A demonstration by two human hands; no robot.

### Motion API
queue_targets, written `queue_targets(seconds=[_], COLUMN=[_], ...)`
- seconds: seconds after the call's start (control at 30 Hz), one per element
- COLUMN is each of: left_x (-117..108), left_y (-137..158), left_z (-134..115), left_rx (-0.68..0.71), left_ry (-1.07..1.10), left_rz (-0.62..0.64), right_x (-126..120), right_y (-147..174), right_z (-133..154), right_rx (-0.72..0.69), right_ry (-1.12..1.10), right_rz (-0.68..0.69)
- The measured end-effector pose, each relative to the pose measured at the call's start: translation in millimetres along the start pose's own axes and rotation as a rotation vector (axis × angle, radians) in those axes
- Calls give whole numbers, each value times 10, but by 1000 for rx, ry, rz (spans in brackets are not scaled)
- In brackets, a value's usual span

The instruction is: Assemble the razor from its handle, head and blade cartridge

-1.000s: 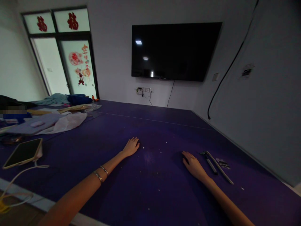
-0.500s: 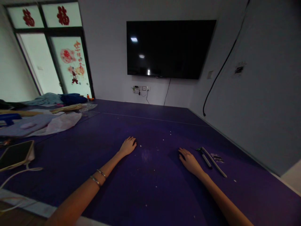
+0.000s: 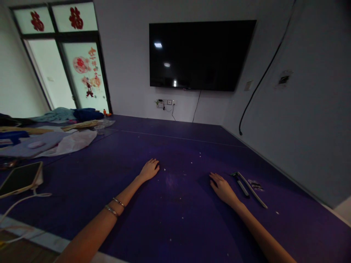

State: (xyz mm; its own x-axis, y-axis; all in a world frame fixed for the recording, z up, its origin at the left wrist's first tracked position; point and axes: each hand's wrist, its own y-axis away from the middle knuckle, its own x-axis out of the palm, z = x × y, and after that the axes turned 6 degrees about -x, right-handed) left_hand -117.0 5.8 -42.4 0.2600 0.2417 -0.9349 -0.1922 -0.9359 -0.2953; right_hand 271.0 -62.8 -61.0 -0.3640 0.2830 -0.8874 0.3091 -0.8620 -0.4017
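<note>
My left hand (image 3: pixel 149 169) rests palm down on the purple tabletop (image 3: pixel 170 153), fingers stretched forward and nothing in it. Two bracelets (image 3: pixel 115 207) circle that wrist. Further right, my right hand (image 3: pixel 222 188) also lies flat on the surface, empty, its fingers extended. Just beyond it are a slim dark-and-grey tool (image 3: pixel 242 187), perhaps a cutter or pen, and a long pale curved strip (image 3: pixel 253 191). A small dark-and-white patch (image 3: pixel 256 185) lies to their right. Tiny white scraps are scattered between and around my hands.
At the left a phone (image 3: pixel 22 177) leans on a stand, with a white cable (image 3: pixel 30 197) trailing from it. Behind it lie plastic sheets (image 3: pixel 75 142), a blue object (image 3: pixel 13 138) and folded cloth (image 3: pixel 87 114). A black cable (image 3: pixel 263 76) hangs down the right wall; a television (image 3: pixel 201 54) faces me.
Both hands stay in the same places on the tabletop. The view has shifted slightly, so the surroundings at left and right sit a little further right.
</note>
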Motion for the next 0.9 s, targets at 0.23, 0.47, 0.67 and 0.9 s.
queue_targets(seconds=[0.23, 0.47, 0.67, 0.9], left_x=[-4, 9, 11, 21], left_y=[-2, -11, -12, -32], left_z=[8, 21, 36, 60], left_rx=[2, 7, 8, 17], left_ry=[8, 1, 1, -29], left_rz=[5, 10, 7, 3], right_x=[-48, -45, -35, -52], right_y=[5, 2, -4, -15], right_z=[58, 59, 54, 87], right_rx=[28, 13, 18, 24], right_ry=[-24, 44, 8, -105], right_rz=[-13, 9, -15, -86])
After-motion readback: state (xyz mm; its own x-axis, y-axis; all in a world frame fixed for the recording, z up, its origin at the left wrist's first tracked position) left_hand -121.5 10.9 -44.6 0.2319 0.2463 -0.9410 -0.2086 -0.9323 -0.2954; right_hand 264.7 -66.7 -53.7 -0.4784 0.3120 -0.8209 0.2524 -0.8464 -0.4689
